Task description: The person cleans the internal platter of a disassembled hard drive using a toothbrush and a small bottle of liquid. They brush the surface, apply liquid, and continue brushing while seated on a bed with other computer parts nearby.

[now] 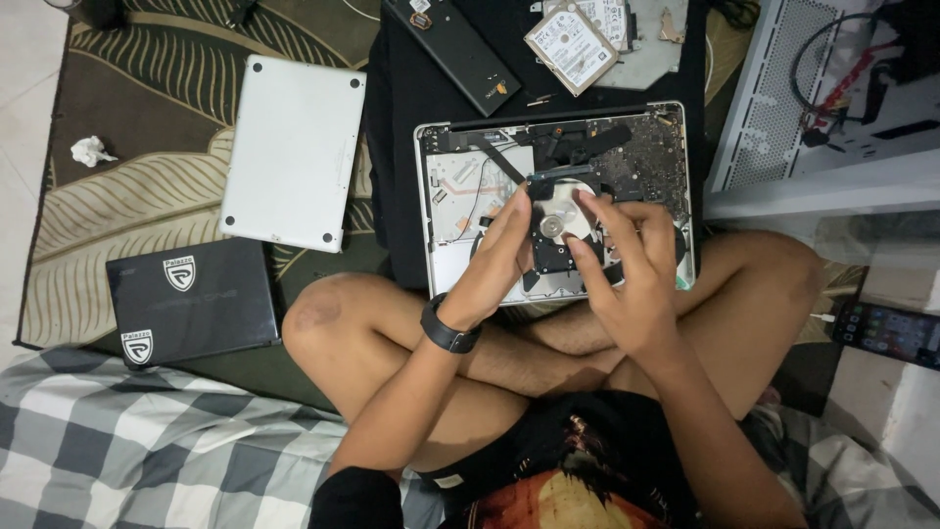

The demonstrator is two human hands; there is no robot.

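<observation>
- Left hand (499, 257) and right hand (622, 260) both grip an opened hard drive (556, 227), its platter exposed, above the opened laptop (450, 211).
- Black box (191, 299) with white shield emblems lies to the left.
- Silver bottom cover (292, 152) lies beyond it.
- White-labelled drive (571, 44) lies farthest.

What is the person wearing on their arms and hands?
Both arms are bare, with no gloves or long sleeves. The left hand has a black band around its wrist, like a watch or fitness band. The right hand wears nothing. A short black sleeve shows near the left shoulder.
</observation>
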